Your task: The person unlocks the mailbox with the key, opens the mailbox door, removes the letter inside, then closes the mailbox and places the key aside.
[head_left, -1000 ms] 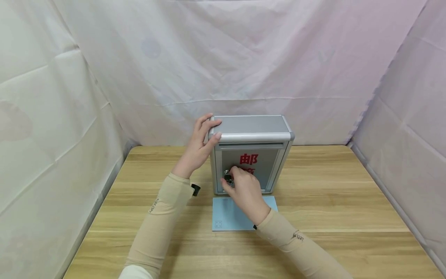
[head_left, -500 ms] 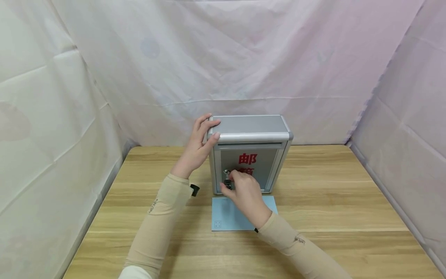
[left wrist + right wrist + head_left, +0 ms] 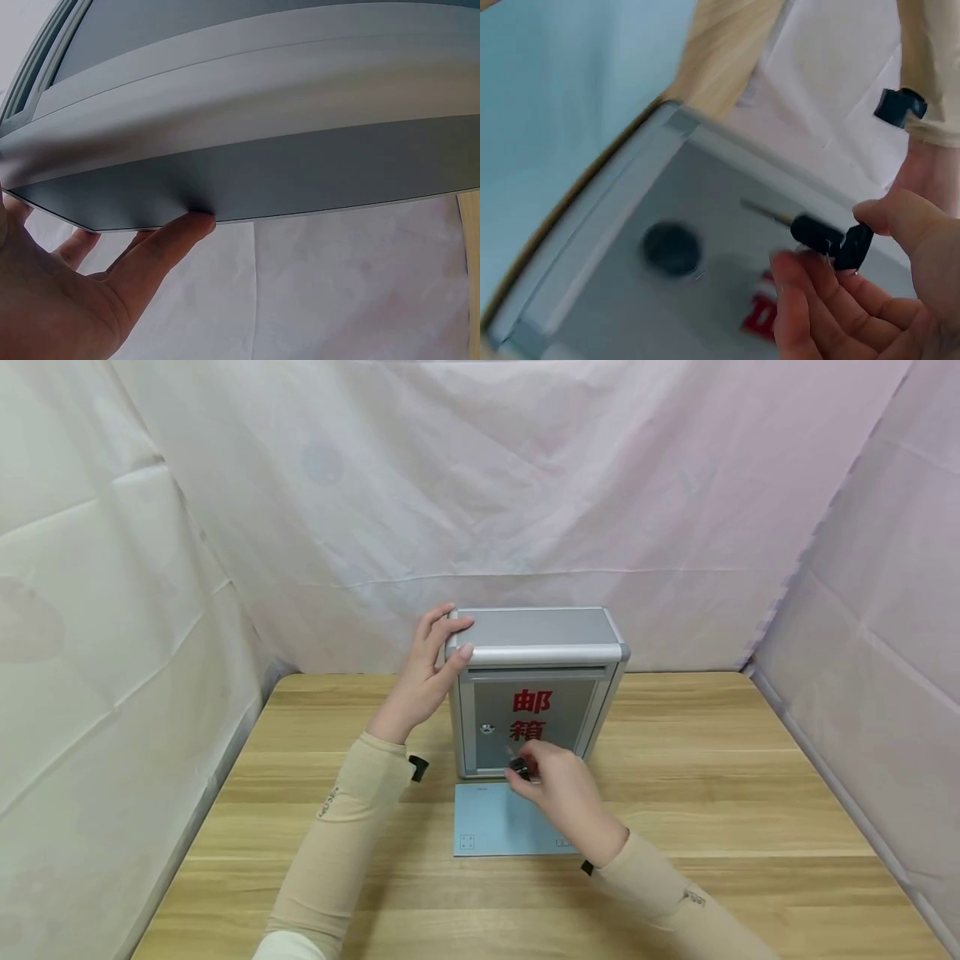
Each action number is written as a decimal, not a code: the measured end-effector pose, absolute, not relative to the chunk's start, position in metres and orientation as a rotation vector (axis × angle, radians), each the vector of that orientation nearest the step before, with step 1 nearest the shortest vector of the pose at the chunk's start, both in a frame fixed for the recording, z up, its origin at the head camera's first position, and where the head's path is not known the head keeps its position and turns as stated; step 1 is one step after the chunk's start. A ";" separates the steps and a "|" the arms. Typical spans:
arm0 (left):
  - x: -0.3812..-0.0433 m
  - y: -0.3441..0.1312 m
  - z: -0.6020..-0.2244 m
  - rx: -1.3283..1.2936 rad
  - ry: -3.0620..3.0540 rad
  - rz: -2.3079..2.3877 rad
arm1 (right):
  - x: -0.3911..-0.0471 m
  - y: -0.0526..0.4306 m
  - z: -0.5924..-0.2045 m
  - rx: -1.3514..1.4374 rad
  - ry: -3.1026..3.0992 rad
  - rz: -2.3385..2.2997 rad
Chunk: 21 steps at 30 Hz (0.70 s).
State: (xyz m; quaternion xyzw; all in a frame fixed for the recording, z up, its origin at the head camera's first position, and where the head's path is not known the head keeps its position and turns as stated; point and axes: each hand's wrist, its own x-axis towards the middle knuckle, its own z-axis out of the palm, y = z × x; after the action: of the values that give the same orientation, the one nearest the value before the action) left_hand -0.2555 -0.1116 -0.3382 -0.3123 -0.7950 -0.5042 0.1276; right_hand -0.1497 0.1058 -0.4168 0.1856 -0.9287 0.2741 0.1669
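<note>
A grey metal mailbox (image 3: 540, 627) with red characters stands upright on the table. My left hand (image 3: 420, 685) rests on its upper left corner, fingers spread over the top and the thumb at the front edge. In the left wrist view, fingertips of the left hand (image 3: 82, 300) touch the box. My right hand (image 3: 566, 789) pinches black-headed keys (image 3: 519, 767) just in front of the mailbox door. In the right wrist view, one key (image 3: 814, 232) points its metal blade away from the fingers. The round door lock (image 3: 487, 728) has no key in it.
A light blue printed sheet (image 3: 487, 818) lies flat on the wooden table (image 3: 712, 760), in front of the mailbox and partly under the right hand. Pale cloth (image 3: 525, 485) hangs behind and at both sides.
The keys have come out of the door lock and moved down and to the right with my right hand. My left hand stays on the corner, and the door remains closed.
</note>
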 end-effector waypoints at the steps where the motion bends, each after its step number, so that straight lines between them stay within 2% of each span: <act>1: -0.255 -0.112 -0.338 -0.908 -2.314 -1.467 | -0.150 0.112 -0.419 0.522 -2.665 0.793; 10: -0.254 -0.111 -0.337 -0.884 -2.341 -1.460 | -0.145 0.171 -0.449 0.379 -2.869 0.924; 21: -0.254 -0.112 -0.338 -0.885 -2.334 -1.468 | -0.149 0.228 -0.467 0.237 -2.981 0.850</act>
State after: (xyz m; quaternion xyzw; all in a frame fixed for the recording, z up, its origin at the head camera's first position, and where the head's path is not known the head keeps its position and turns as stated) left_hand -0.2544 -0.1117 -0.3376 -0.3035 -0.7998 -0.5031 0.1226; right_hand -0.1487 0.2282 -0.4674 0.0764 -0.9588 0.2733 0.0166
